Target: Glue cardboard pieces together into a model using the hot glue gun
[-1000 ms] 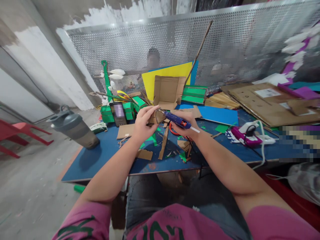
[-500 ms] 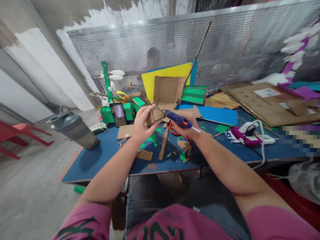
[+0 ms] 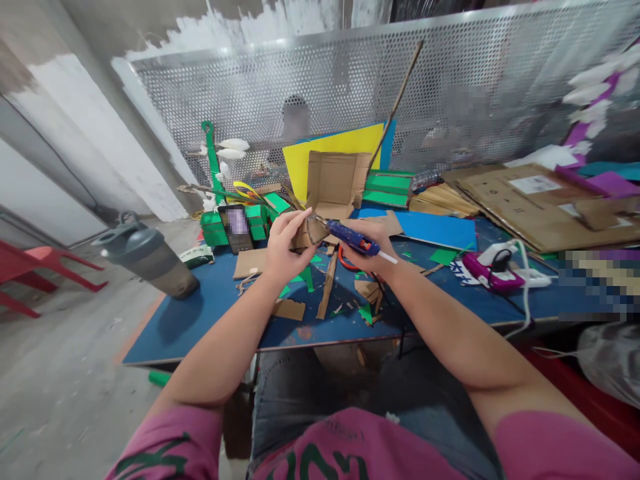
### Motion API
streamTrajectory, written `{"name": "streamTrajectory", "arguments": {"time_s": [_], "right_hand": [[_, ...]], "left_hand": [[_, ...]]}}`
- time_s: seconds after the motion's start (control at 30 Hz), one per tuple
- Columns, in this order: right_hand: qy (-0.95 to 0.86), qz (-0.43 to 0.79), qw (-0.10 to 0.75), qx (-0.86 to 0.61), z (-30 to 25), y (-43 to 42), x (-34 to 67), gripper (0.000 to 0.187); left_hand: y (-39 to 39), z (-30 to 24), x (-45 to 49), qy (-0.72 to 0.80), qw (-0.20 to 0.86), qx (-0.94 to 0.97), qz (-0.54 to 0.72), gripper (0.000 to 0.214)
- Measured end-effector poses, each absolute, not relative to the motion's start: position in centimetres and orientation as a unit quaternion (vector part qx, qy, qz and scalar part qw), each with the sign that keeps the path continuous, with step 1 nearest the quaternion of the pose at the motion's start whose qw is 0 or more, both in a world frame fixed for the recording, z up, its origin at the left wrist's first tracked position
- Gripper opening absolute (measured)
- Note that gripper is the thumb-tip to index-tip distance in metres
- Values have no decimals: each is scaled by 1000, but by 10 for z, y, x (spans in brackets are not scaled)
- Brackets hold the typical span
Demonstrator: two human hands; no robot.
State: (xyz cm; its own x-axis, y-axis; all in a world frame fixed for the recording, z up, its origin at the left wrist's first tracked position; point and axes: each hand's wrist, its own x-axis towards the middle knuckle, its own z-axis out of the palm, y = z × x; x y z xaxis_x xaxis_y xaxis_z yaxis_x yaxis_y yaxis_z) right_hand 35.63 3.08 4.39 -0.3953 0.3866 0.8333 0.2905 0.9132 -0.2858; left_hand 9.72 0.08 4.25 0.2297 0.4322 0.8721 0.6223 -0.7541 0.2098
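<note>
My left hand (image 3: 285,247) grips a small brown cardboard piece (image 3: 303,238) between thumb and fingers, above the blue table (image 3: 210,327). In my right hand (image 3: 375,248) is a blue glue gun (image 3: 350,235), its nozzle pointing left at the upper edge of the cardboard piece. A white glue stick (image 3: 388,257) sticks out of the gun's rear. Behind the hands stands an open cardboard box (image 3: 337,177). Below them lie cardboard strips (image 3: 327,283) and green scraps (image 3: 303,280).
At the left stands a grey shaker bottle (image 3: 155,257); a phone (image 3: 236,228) leans on green blocks (image 3: 214,230). Right are a blue board (image 3: 435,230), a purple power strip (image 3: 493,273) with white cable and stacked cardboard (image 3: 530,207). A perforated metal panel (image 3: 240,87) rises behind.
My right hand has shifted the glue gun slightly left, bringing its nozzle further along the cardboard piece's upper edge. My left hand stays nearly in place.
</note>
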Motion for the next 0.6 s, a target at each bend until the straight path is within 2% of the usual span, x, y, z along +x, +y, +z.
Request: {"name": "streamTrajectory", "arguments": {"time_s": [0.6], "right_hand": [[-835,79,504,-206,44,31,353,11]], "left_hand": [[0,43,97,-344,115,-772,-522,74]]}}
